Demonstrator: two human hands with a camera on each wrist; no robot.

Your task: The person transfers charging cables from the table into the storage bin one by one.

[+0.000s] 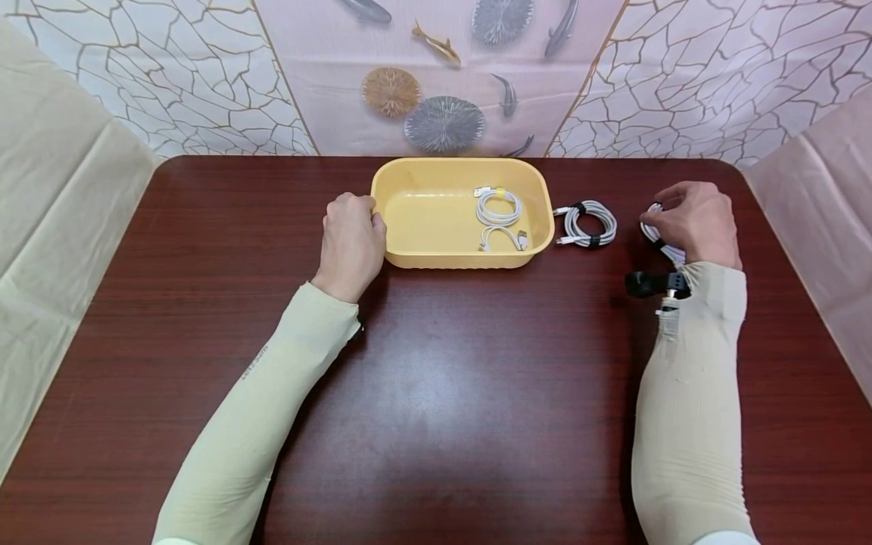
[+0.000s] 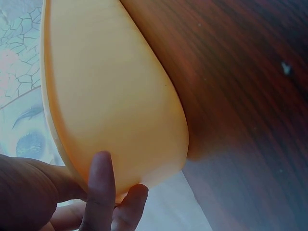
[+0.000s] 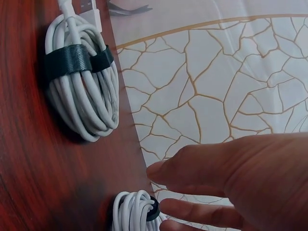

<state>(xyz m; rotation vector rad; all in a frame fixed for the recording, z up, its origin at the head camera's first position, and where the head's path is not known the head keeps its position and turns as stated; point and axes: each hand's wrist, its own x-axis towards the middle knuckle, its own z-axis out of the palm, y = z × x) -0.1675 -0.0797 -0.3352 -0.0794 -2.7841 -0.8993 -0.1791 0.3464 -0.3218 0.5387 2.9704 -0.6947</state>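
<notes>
My left hand (image 1: 350,246) grips the left end of a pale yellow plastic bin (image 1: 459,260), with fingers against its outer wall in the left wrist view. Inside, at the right, lie a coiled white USB cable (image 1: 499,222) with a yellow tie and a short white cable (image 1: 502,229) below it. My right hand (image 1: 705,223) reaches over a coiled white cable (image 3: 130,211) with a black strap at the far right. In the right wrist view its thumb and fingers are apart, fingertips close to the coil; contact is unclear. The hand partly hides this coil in the head view.
Another coiled white cable (image 1: 608,225), bound by two black straps, lies between the bin and my right hand. The dark red wooden table (image 1: 436,393) ends at the back against a patterned cloth (image 1: 436,45). Pale cloth stands along both sides.
</notes>
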